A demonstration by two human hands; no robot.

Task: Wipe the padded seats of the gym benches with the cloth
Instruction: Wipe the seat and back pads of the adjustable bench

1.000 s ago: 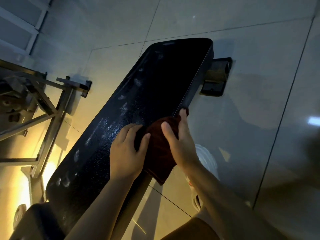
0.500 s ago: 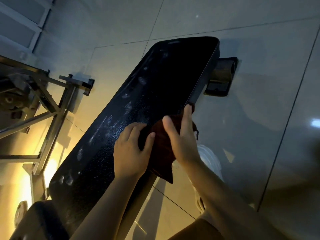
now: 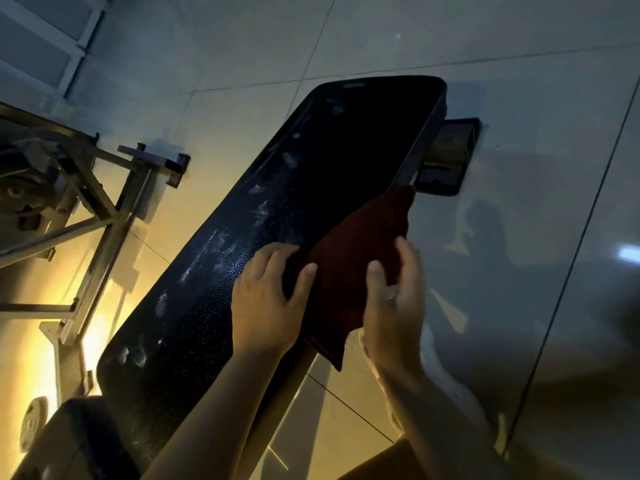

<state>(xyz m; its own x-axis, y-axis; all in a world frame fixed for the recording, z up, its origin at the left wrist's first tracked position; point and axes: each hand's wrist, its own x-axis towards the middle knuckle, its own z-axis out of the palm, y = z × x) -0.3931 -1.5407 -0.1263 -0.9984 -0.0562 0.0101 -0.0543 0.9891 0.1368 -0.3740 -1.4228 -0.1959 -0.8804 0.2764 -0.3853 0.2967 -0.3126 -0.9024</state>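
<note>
A long black padded bench seat (image 3: pixel 311 188) runs from lower left to upper right, with whitish smudges along its left side. A dark red cloth (image 3: pixel 360 247) lies spread over the seat's right edge and hangs off it. My left hand (image 3: pixel 266 299) rests on the seat with its thumb on the cloth's left edge. My right hand (image 3: pixel 394 299) is at the cloth's right side, fingers and thumb straight, slightly blurred; I cannot tell if it touches the cloth.
A metal frame of another machine (image 3: pixel 86 209) stands on the floor to the left. The bench's foot bracket (image 3: pixel 446 157) sticks out at the far right end. A second dark pad (image 3: pixel 79 441) sits at lower left. Grey tiled floor (image 3: pixel 519 237) lies to the right.
The cloth has been spread out farther up along the seat's right edge. My right hand has drawn back off the cloth's top toward its right side. The left hand stays nearly in place.
</note>
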